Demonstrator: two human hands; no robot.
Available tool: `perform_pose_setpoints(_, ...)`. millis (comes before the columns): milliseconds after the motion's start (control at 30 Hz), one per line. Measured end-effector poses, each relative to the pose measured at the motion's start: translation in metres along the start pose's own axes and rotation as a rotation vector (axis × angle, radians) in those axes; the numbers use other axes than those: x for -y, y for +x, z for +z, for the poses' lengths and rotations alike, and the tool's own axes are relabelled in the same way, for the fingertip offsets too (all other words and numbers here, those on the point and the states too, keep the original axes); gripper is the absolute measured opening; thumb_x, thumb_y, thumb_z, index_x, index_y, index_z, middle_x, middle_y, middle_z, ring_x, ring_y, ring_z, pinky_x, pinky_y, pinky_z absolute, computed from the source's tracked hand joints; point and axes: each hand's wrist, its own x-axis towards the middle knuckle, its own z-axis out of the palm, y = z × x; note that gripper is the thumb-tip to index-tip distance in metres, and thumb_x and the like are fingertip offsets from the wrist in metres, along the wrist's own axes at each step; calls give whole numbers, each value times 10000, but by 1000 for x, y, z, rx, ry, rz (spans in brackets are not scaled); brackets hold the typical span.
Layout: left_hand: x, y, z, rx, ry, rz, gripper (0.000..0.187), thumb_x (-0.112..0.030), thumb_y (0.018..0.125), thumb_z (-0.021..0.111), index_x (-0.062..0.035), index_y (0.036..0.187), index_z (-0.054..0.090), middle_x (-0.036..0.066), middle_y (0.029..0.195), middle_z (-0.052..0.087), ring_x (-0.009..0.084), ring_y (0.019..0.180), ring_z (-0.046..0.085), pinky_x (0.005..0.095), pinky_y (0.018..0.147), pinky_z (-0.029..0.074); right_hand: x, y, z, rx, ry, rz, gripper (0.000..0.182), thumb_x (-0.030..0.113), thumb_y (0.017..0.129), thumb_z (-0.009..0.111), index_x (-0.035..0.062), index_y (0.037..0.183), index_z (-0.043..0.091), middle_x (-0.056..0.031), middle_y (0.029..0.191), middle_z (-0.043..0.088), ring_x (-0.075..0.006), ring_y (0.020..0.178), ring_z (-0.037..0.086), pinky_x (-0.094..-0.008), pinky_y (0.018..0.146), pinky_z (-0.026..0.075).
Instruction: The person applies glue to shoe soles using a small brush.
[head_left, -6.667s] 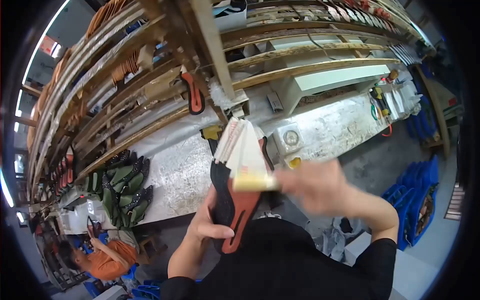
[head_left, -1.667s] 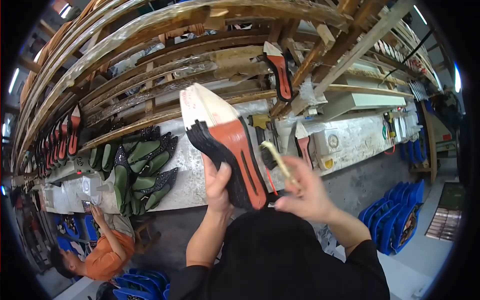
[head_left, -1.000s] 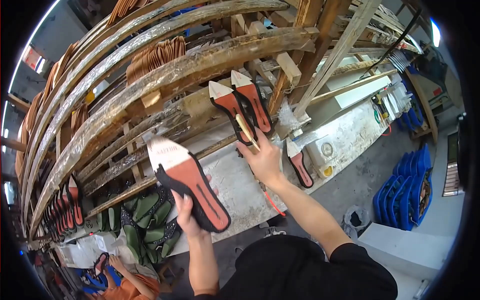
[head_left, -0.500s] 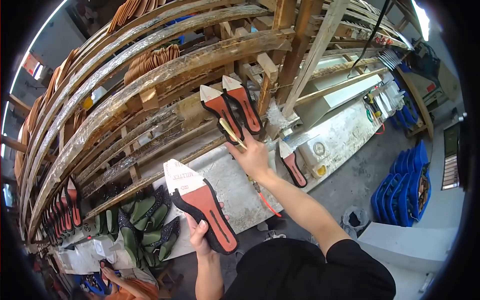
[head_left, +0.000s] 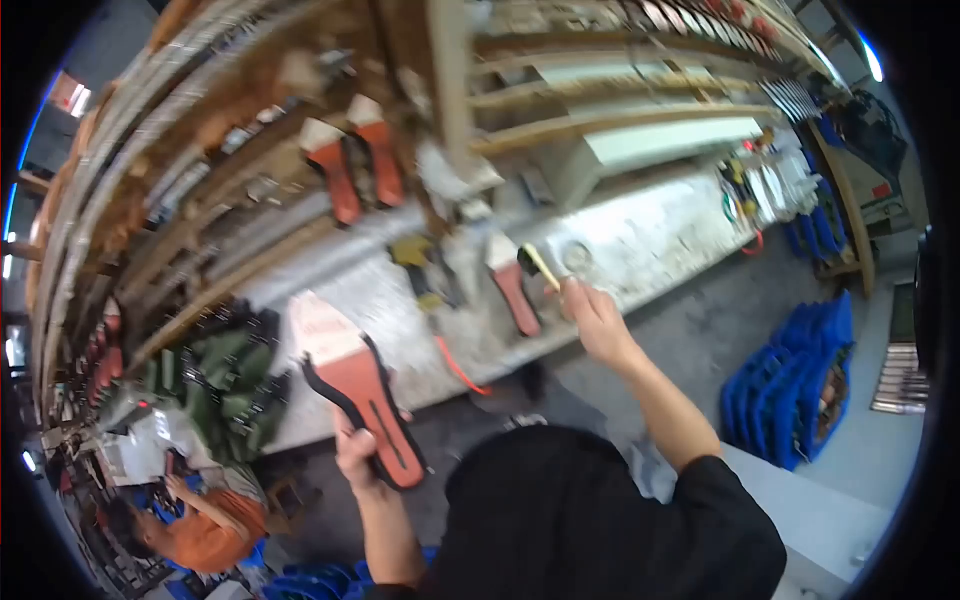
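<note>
Right now, from my end of the feed, I have the left hand (head_left: pixel 358 458) clenched round the lower part of a red sole piece (head_left: pixel 362 395) with a pale toe and a black edge, its thumb lying on the near side and the toe pointing up and away over the bench (head_left: pixel 660 225), short of the wooden rack (head_left: pixel 250 240). My right hand (head_left: pixel 598 318) is out to the other side, fingers closed on a pale-handled brush (head_left: pixel 544 268) whose dark end sits just beside the toe of a smaller-looking sole (head_left: pixel 516 297) on the bench; blur keeps me from telling whether they touch. Beyond the brush I get a white container (head_left: pixel 578 258) with a round top. Two more soles (head_left: pixel 336 182) stand side by side at the rack, and a red cord (head_left: pixel 458 367) hangs at the bench edge between the hands. Off to the left I make out a heap of green shoes (head_left: pixel 225 385) and a co-worker in an orange top (head_left: pixel 215 533), while blue bins (head_left: pixel 790 385) stand on the floor at the right
</note>
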Motion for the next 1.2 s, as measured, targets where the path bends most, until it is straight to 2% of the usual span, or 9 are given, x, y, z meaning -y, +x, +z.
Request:
perform_pose_setpoints(67,45,-6,26,-84,-21,-16,1004,-117,717,713,-49,1616,272,274,1517,475,416,1385,507,422,853,608,-67,-7,-46,30,-29,105,311,324,986,615,75,1150,703,-64,713,659,-278,650,613,-384,667,496)
perform_pose_setpoints(200,105,-23,60,-120,-237,-83,963,-157,746,706,-17,1605,294,282,1539,453,384,1402,486,397,858,586,-175,-17,-79,120,-448,172,227,290,968,612,105,1043,720,-118,768,708,-361,696,666,-427,678,520)
perform_pose_setpoints(267,123,-31,67,-82,-226,-97,969,-149,739,700,-25,1609,290,282,1538,455,386,1404,482,400,860,581,-221,-4,-68,112,-646,24,205,274,960,616,118,1030,728,-112,752,721,-366,695,680,-439,647,519)
perform_pose_setpoints(400,143,-40,74,59,-198,-151,990,-126,720,679,-50,1623,280,283,1534,459,390,1411,472,408,867,566,-237,19,-53,57,-767,-51,195,257,951,620,115,1021,733,-112,782,739,-386,743,698,-450,665,532)
perform_pose_setpoints(567,144,-47,74,-10,-4,-144,1031,-108,690,662,-81,1639,260,270,1546,456,399,1389,496,413,896,563,-252,18,-55,198,-626,105,215,256,967,596,101,1041,727,-139,828,745,-406,728,683,-472,665,536)
perform_pose_setpoints(700,153,-52,70,-123,73,-189,1059,-74,671,650,-92,1648,242,234,1545,482,373,1360,533,421,947,551,-263,-25,-56,94,-300,178,207,240,967,626,77,1020,741,-111,740,698,-308,637,637,-414,633,511)
perform_pose_setpoints(867,181,-53,71,-194,-43,-235,1047,32,638,627,-93,1625,303,169,1464,581,285,1230,631,413,1066,500,-245,-23,-31,26,-402,105,199,198,984,628,40,1046,731,-91,706,669,-237,601,588,-371,604,487)
perform_pose_setpoints(1067,200,-63,44,-137,73,-339,1057,50,641,599,-86,1639,279,148,1532,533,281,1370,537,357,1120,425,-228,-28,-43,-85,-221,81,184,177,1011,615,40,1058,728,-42,725,665,-177,583,552,-326,573,458)
perform_pose_setpoints(1200,208,-50,36,-154,196,-328,1043,65,639,598,-84,1630,311,128,1549,521,267,1387,517,313,1143,370,-291,-40,-30,76,301,206,186,181,1040,592,55,1094,718,-10,750,634,-113,562,486,-251,515,383)
